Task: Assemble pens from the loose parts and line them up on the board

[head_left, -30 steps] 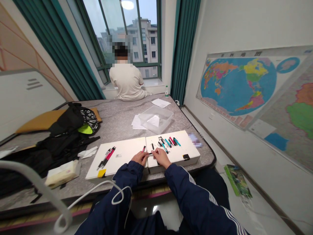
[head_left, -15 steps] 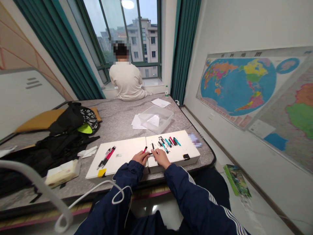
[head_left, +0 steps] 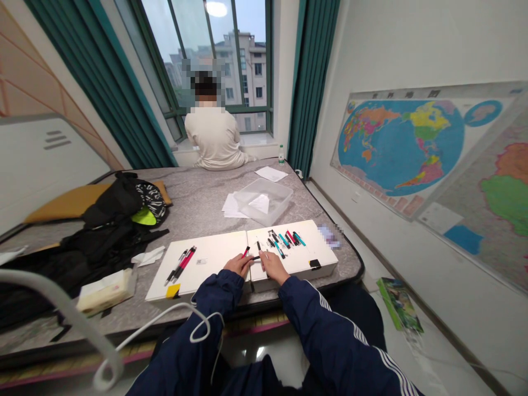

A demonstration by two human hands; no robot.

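Note:
Over the seam between two white boxes, my left hand (head_left: 239, 265) is closed on a red-and-black pen piece (head_left: 246, 252) that sticks up past its fingers. A thin dark piece (head_left: 255, 258) spans the small gap between my hands. My right hand (head_left: 274, 267) is closed with its fingertips at a short black pen piece (head_left: 259, 246); their grip partly hides it. Beyond that hand lie several loose pen parts in teal, black and red (head_left: 286, 238) on the right box (head_left: 295, 265). A few pens (head_left: 180, 265), red and black, rest side by side on the left box (head_left: 218, 248).
Behind the boxes stands a clear plastic bin (head_left: 280, 204) beside white papers (head_left: 233, 206). A tissue pack (head_left: 106, 292) and a black bag (head_left: 103, 220) lie at left. A white cable (head_left: 165, 313) crosses near my left sleeve. A person (head_left: 212, 135) sits by the window.
My right hand has drawn slightly to the right, so the gap between my hands is wider and more of the dark piece shows. The pens on the boxes stay put.

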